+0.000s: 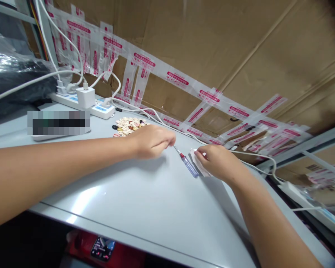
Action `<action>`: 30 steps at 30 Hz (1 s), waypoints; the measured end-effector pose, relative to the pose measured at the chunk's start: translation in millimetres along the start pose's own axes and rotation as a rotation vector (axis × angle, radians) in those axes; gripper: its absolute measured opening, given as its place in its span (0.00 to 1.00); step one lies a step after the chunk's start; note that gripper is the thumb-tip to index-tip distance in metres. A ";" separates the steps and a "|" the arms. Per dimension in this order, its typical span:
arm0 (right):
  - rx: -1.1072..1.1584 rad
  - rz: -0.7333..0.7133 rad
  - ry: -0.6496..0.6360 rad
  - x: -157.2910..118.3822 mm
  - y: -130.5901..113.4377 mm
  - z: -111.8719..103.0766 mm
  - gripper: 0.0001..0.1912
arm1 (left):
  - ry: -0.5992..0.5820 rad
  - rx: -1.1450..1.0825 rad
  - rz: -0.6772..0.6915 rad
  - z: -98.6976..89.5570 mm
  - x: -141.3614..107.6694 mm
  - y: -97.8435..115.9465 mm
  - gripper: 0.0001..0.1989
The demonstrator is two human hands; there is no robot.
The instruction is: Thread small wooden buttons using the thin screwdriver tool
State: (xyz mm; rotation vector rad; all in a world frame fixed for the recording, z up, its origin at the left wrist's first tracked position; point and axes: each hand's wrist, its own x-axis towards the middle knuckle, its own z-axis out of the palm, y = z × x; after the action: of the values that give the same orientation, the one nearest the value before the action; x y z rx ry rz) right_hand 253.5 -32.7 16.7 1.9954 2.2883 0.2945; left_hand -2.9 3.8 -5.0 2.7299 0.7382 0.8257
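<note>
My left hand [155, 142] is closed just above the table, its fingertips near the metal tip of a screwdriver; what they hold, if anything, is too small to name. The screwdriver [189, 165] lies on the table with a clear purple handle and a red collar. To its right, my right hand [212, 158] has its thumb and fingers together over a white paper or bag [199, 163]; whether it grips this piece is unclear. Many small cream, black and brown ring-like pieces [127, 125] lie in a pile behind my left wrist, partly covered by it.
A white power strip [102, 109] with plugs and cables stands at the back left, near a blurred-out object [58, 124]. Taped cardboard [167, 87] rises behind the table [145, 208]. A phone [102, 248] lies below the front edge.
</note>
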 end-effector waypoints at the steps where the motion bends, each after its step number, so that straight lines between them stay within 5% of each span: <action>1: 0.008 0.009 0.021 0.0 -1.5 0.2 0.18 | 0.037 -0.008 -0.019 0.1 -0.3 -1.0 0.15; 5: 0.120 0.048 0.225 1.6 -8.1 2.1 0.14 | 0.091 0.007 -0.119 2.8 -0.9 -2.3 0.38; 9: 0.385 0.172 0.396 4.2 -23.2 9.9 0.25 | 0.191 -0.051 -0.224 4.0 1.5 0.5 0.29; 14: 0.602 0.173 0.574 6.4 -38.6 24.0 0.32 | 0.348 -0.080 -0.157 1.0 6.8 6.3 0.28; 20: 0.560 0.049 0.551 5.9 -34.5 25.9 0.29 | 0.073 -0.029 -0.210 -10.4 8.3 -2.8 0.21; 26: 0.492 0.008 0.459 6.8 -31.6 26.1 0.25 | -0.173 0.461 -0.310 -57.7 4.8 -36.2 0.09; 30: 0.480 0.002 0.426 8.2 -30.0 27.9 0.24 | -0.366 0.412 -0.391 -73.3 1.8 -43.4 0.10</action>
State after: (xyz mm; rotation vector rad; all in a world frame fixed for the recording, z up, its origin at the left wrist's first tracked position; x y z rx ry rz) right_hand 228.7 -26.0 -16.2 2.3371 2.8404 0.1968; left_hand -60.5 44.9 42.5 2.7952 1.4133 0.0894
